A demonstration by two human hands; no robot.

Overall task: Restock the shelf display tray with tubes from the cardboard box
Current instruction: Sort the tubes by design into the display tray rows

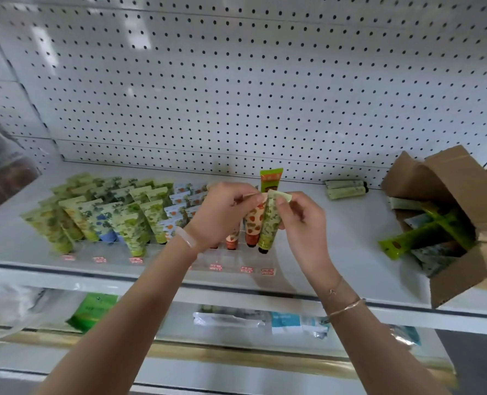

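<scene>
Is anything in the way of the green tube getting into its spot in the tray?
Nothing visible blocks it. The right hand pinches the green tube by its top; its black cap is down at the right end of the clear tray, beside the orange tubes. The left hand is alongside, not underneath.

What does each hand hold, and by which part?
Right hand: green tube, by its flat top end. Left hand: apparently orange tube, also by its top.
</scene>
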